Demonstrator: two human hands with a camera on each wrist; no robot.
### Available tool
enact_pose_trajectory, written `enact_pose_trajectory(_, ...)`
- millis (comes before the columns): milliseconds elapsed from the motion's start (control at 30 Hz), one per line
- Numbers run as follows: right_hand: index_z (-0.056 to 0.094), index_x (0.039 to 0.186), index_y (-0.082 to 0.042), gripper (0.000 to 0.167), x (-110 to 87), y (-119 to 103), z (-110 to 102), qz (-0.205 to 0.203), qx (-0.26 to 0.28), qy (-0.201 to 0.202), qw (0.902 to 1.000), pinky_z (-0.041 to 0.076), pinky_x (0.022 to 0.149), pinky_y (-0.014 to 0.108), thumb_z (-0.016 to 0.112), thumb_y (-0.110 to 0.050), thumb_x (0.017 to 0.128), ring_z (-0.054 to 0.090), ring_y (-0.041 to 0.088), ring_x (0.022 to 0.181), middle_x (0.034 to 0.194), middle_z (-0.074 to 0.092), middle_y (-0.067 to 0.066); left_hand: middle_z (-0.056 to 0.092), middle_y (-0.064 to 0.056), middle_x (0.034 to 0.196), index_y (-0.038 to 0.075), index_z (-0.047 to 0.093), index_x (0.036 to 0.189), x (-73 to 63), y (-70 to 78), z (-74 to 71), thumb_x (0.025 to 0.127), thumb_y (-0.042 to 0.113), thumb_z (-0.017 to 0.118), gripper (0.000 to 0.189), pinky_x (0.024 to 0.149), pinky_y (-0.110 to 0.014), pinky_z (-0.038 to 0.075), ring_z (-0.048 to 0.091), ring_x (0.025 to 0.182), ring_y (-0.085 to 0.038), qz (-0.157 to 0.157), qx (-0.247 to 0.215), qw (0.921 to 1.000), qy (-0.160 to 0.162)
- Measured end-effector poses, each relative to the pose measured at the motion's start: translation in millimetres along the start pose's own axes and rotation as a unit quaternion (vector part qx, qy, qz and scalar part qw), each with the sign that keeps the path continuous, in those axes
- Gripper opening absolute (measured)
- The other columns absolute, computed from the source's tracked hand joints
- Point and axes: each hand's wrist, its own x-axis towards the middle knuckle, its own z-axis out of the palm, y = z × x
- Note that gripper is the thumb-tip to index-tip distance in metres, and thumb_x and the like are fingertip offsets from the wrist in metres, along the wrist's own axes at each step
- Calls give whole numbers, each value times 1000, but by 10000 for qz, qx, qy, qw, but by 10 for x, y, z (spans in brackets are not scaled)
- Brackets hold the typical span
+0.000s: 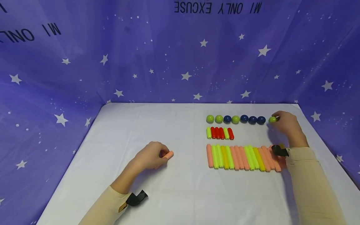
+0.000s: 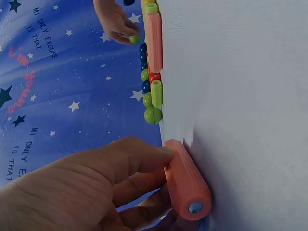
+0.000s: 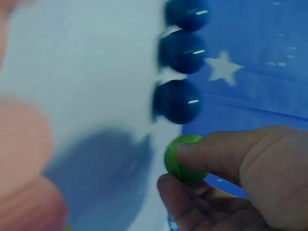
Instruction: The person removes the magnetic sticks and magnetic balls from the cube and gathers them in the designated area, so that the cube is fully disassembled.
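Between thumb and fingers, my left hand (image 1: pixel 151 155) holds a salmon-pink ridged stick (image 2: pixel 186 185), left of the laid-out rows; a small blue-grey core shows in its near end. At the far right my right hand (image 1: pixel 288 125) pinches a glossy green ball (image 3: pixel 180 156) with thumb and fingertips. That ball is just past the right end of a row of green and dark-blue balls, with a small gap to the last dark-blue ball (image 1: pixel 261 120). The right forearm passes over the right end of a row of long ridged sticks (image 1: pixel 237 157).
Between the balls and the long sticks runs a row of short red and yellow-green pieces (image 1: pixel 217 133). The long sticks are salmon, yellow-green and yellow, side by side. All lie on a white-covered table (image 1: pixel 174 193) backed by a purple star-printed cloth (image 1: pixel 168 62).
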Motion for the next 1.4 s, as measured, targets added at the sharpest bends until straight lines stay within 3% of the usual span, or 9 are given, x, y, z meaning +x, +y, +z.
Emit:
enact_pose_trajectory(100, 50, 123, 15, 43, 34, 108, 98, 138, -176, -505, 9985, 41, 87, 64, 59, -13, 91, 52, 50, 100, 112, 54, 37, 51, 10, 49, 13, 72, 83, -52, -7, 28, 91, 19, 67, 11, 47, -24, 39, 46, 43, -5, 78, 100, 9999, -91)
enact_pose_trajectory(167, 50, 122, 15, 42, 50, 147, 150, 218, -237, -625, 9975, 41, 87, 63, 57, -11, 90, 52, 49, 99, 112, 54, 36, 53, 9, 55, 13, 72, 86, -69, -7, 38, 88, 15, 69, 3, 50, -24, 39, 47, 48, -5, 137, 214, 9996, -80)
enact_pose_trajectory(267, 51, 122, 14, 40, 81, 152, 175, 180, -220, -521, 9982, 41, 87, 64, 56, -9, 89, 52, 48, 98, 111, 54, 35, 56, 7, 63, 13, 73, 92, -73, 4, 41, 83, 10, 71, 9, 54, -26, 41, 48, 55, -6, 154, 259, 9995, -29)
enact_pose_trajectory(467, 49, 123, 14, 41, 142, 133, 125, 197, -271, -468, 9983, 37, 91, 65, 55, -9, 89, 50, 51, 103, 113, 53, 36, 58, 9, 66, 11, 73, 97, -52, 47, 28, 83, 12, 74, 14, 59, -28, 44, 52, 60, -7, 62, 238, 9997, -62)
enact_pose_trajectory(700, 46, 125, 15, 46, 127, 187, 37, 71, -333, -389, 9987, 38, 90, 65, 57, -11, 89, 51, 52, 102, 113, 52, 38, 49, 11, 44, 11, 70, 90, 17, 133, 68, 90, 18, 70, 8, 58, -27, 43, 51, 49, -7, 189, 132, 9997, -86)
enact_pose_trajectory(800, 43, 128, 14, 50, 81, 196, -20, 60, -362, -321, 9988, 39, 88, 65, 58, -11, 87, 51, 53, 102, 114, 51, 38, 52, 11, 48, 11, 70, 90, 64, 178, 107, 89, 18, 70, 8, 59, -27, 43, 52, 53, -7, 177, 88, 9998, -50)
enact_pose_trajectory(1033, 41, 132, 12, 53, -140, 29, -115, -205, -360, 11, 9991, 39, 84, 66, 60, -12, 87, 46, 56, 104, 116, 49, 40, 59, 5, 68, 6, 72, 98, 346, 316, 301, 82, 20, 77, 22, 59, -27, 44, 53, 62, -9, -235, -223, 9991, 257)
enact_pose_trajectory(1267, 44, 135, 7, 54, -524, -486, -46, -583, -57, 159, 9982, 45, 81, 62, 62, -18, 91, 53, 49, 100, 120, 48, 35, 62, 3, 68, -4, 65, 111, 708, 580, 624, 83, 22, 78, 40, 54, -25, 48, 59, 54, -8, -547, -1049, 9915, 551)
enact_pose_trajectory(1400, 46, 134, 5, 52, -692, -746, -29, -1121, 62, 260, 9933, 48, 78, 59, 63, -19, 91, 58, 45, 97, 118, 51, 31, 62, 4, 73, -6, 62, 116, 807, 709, 712, 83, 20, 78, 45, 61, -24, 49, 60, 60, -6, -492, -1096, 9903, 699)
